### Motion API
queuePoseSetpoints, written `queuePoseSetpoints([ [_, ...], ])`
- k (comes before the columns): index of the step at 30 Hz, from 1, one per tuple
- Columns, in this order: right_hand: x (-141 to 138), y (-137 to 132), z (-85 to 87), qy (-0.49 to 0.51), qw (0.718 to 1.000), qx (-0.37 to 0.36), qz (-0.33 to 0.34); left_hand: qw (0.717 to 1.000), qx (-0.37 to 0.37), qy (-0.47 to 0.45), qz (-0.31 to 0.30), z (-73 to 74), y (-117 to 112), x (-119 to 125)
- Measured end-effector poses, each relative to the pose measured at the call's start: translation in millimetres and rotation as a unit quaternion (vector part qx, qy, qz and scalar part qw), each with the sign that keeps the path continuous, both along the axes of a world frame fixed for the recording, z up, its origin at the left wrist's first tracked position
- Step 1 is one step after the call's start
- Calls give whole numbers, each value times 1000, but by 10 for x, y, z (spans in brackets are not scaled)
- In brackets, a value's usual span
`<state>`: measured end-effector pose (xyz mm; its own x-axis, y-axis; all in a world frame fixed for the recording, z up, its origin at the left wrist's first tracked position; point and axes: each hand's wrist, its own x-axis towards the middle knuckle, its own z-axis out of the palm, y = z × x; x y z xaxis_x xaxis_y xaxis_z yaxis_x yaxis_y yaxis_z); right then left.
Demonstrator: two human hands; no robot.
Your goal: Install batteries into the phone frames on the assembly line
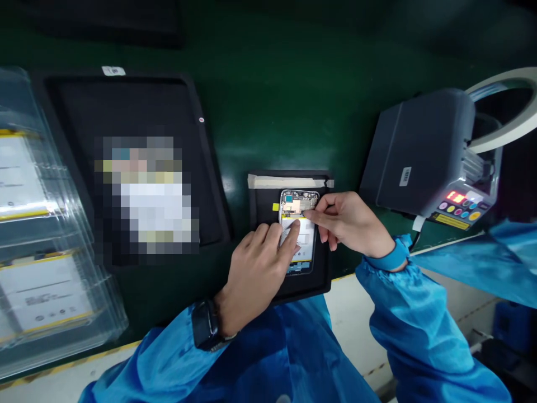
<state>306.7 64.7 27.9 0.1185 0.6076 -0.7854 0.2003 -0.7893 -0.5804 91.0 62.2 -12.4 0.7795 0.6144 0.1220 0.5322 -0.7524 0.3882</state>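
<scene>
An opened smartphone [309, 246] lies on a small black tray [264, 210], its circuit board and white battery exposed. My left hand [258, 268] is wrapped about the phone's left edge, with one finger lying over the battery. At the battery's top end, beside the circuit board [292, 206], my right hand [346, 221] has thumb and index finger pinched together. Whatever lies between those fingertips is too small or hidden to make out. A yellow tab [276, 207] sticks out at the phone's left side.
A larger black tray [210, 184] lies to the left, its contents blurred out. Clear plastic trays [104, 313] with white batteries [54, 291] stand at far left. On the right is a dark tape dispenser [419, 151] with lit buttons and a roll of tape [509, 140].
</scene>
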Motion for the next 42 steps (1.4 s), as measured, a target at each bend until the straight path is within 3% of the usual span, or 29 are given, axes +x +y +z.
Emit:
queuePoseSetpoints([
  [10, -42, -6, 49, -30, 1000, 2, 1, 1000, -21, -3, 2, 27, -10, 6],
  [17, -49, -34, 21, -44, 999, 16, 4, 985, -41, -84, 146, 39, 158, 186],
  [23, -72, -44, -15, -70, 997, 28, 15, 973, -99, -102, 180, -57, 179, 337],
  [28, -41, -46, -47, -54, 997, 44, 32, 966, -108, -82, 220, -12, 186, 398],
  [42, -26, -40, -147, -80, 992, 74, 64, 964, -114, -29, 240, 33, 261, 462],
])
